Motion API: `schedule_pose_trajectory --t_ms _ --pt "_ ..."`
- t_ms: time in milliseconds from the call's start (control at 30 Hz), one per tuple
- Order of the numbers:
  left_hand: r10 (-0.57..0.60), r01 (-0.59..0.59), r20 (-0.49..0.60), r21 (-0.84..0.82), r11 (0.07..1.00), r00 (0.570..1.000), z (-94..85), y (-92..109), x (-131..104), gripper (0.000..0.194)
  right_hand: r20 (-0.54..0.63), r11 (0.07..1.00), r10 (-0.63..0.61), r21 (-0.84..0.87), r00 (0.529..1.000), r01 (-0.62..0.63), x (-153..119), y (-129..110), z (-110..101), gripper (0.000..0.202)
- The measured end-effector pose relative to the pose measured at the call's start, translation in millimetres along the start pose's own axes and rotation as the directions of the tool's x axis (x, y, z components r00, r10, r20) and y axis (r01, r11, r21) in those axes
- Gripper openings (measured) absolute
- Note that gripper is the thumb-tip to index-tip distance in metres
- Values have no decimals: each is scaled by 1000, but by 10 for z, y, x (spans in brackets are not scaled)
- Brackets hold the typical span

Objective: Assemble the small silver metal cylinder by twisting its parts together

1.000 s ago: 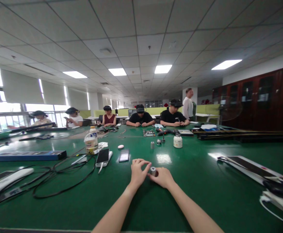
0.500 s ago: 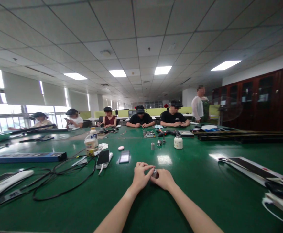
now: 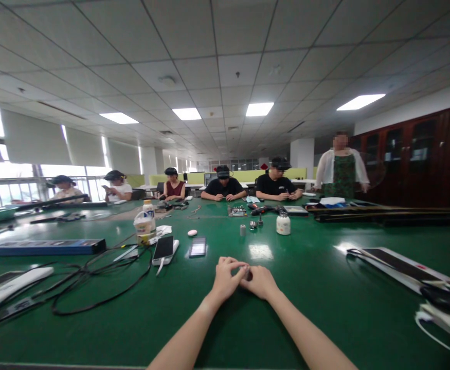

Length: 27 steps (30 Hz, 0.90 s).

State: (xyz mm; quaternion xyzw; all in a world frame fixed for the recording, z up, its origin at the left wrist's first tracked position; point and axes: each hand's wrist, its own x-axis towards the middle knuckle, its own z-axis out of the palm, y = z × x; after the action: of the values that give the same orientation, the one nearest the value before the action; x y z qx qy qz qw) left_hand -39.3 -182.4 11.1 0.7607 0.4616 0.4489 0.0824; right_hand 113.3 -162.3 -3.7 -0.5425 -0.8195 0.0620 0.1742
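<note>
Just above the green table, my left hand and my right hand meet at their fingertips. Between them is a small silvery metal cylinder, mostly hidden by the fingers. Both hands are closed on it, the left from its upper left and the right from its right side. Farther off stands a similar grey metal cylinder, upright on the table. Beside that are a shiny metal part and a dark fitting.
Left of my hands lie a dark-screened phone on a white block, a flat card-like device, and looped black cables. A white jar stands ahead. Several people sit across the table; another person stands at the right.
The standing person at the right has moved rightward and turned to face the table. My fingers have shifted slightly around the metal cylinder, covering more of it.
</note>
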Motion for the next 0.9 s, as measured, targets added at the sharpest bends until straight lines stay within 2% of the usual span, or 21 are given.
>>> schedule_pose_trajectory --t_ms 500,900 --pt "-82 86 29 -203 975 996 247 -214 63 26 -2 1000 -13 -5 1000 13 -25 -33 -48 25" --pt "-12 -7 -116 -159 987 993 171 -149 20 26 2 1000 -13 10 1000 13 -21 -31 -47 27"
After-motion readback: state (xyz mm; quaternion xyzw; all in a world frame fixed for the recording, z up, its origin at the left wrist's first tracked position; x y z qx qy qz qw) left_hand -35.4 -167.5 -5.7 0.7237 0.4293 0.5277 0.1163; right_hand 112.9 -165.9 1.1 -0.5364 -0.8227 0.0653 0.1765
